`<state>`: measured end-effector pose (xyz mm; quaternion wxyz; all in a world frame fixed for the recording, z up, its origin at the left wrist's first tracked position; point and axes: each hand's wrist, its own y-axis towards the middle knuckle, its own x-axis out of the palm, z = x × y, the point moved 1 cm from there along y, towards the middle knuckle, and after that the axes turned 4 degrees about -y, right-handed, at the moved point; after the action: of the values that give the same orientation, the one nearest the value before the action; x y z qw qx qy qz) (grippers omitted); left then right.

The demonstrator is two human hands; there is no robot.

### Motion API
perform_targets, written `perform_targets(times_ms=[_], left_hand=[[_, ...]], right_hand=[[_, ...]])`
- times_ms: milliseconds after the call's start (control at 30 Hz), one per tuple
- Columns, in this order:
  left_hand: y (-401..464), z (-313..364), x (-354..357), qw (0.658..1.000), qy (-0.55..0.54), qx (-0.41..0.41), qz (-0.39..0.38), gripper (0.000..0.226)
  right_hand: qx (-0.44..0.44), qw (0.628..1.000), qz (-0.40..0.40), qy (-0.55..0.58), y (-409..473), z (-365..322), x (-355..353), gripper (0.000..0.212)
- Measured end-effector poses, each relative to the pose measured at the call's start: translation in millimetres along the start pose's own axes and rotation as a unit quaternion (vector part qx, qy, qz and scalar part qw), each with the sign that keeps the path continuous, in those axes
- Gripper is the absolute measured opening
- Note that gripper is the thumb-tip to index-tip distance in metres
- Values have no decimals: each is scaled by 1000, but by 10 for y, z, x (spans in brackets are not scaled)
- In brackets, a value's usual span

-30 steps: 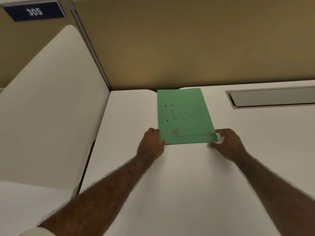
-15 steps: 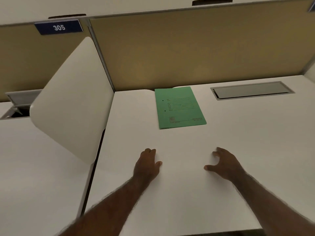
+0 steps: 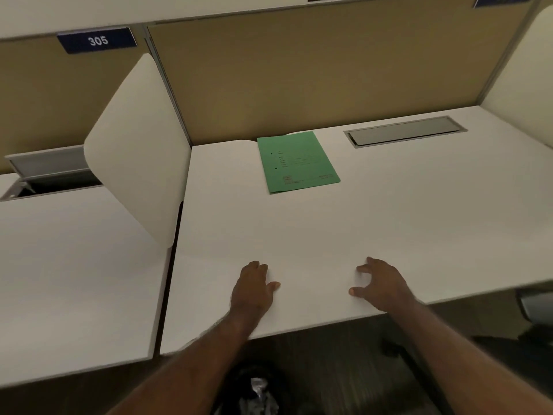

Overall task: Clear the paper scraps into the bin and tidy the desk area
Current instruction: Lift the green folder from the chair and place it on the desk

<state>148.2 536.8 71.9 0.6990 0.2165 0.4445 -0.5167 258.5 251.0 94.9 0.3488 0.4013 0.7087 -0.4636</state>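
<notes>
A green folder (image 3: 296,161) lies flat at the back of the white desk (image 3: 389,223), against the tan partition. My left hand (image 3: 254,290) rests palm down near the desk's front edge, fingers loosely apart and holding nothing. To its right, my right hand (image 3: 380,284) hovers with spread, curled fingers and holds nothing. Both hands are well short of the folder. Below the desk edge, a dark bin (image 3: 254,390) on the floor shows crumpled paper inside. No paper scraps show on the desk.
A white curved divider (image 3: 134,151) separates this desk from the left one (image 3: 74,280), where a cable hatch (image 3: 45,178) stands open. A closed grey cable hatch (image 3: 404,133) is at the back right. A sign (image 3: 97,40) reads 305. Part of a chair (image 3: 535,304) shows at right.
Both hands let go of the green folder's near corners and drew back to the desk's front edge. The view pulled back, revealing the bin under the desk.
</notes>
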Motion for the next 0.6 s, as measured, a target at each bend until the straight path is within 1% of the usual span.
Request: perform_targets(times_ms=[100,233,600], left_hand=[[-138,7,39,1000,-1,-4,-12,53],[-276,52,90,1000,-6,-7,-23,52],[-544,349,249,1000,-11,2,-27,48]], right_hand=[[1,1000,-6,9,-208,37,41,75],[-13,1000,-11,-11,-420,94,40,73],[-21,1000,-17,-1,-909,409,3,63]])
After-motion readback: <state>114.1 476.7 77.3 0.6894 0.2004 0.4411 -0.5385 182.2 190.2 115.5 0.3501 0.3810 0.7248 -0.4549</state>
